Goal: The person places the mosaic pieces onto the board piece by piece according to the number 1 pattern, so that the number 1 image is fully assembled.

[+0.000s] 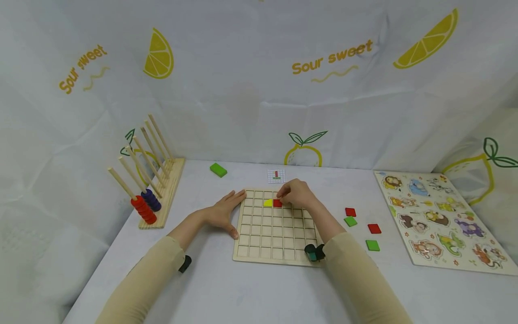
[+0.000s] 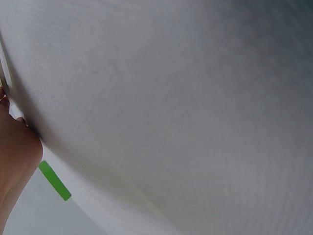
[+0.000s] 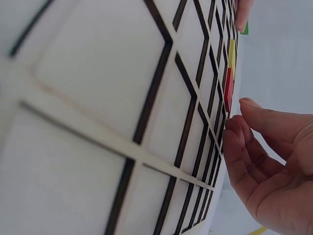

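A wooden grid board (image 1: pixel 255 259) lies on the white table. In its second row from the back sit a red square tile (image 1: pixel 277 203) and, just left of it, a yellow piece (image 1: pixel 268 203) with a slanted side. My right hand (image 1: pixel 298 194) is over the back of the board, fingertips close beside the red tile. In the right wrist view its fingers bend loosely, with a gap between thumb and forefinger and nothing seen between them. With fingers spread, my left hand (image 1: pixel 222 212) rests along the board's left edge.
Red (image 1: pixel 374 228) and green (image 1: pixel 372 245) tiles lie right of the board. An animal puzzle board (image 1: pixel 408 243) is at far right. A peg rack (image 1: pixel 175 175) with rings stands left. A green block (image 1: pixel 218 169) and a small pattern card (image 1: pixel 271 178) lie at the back.
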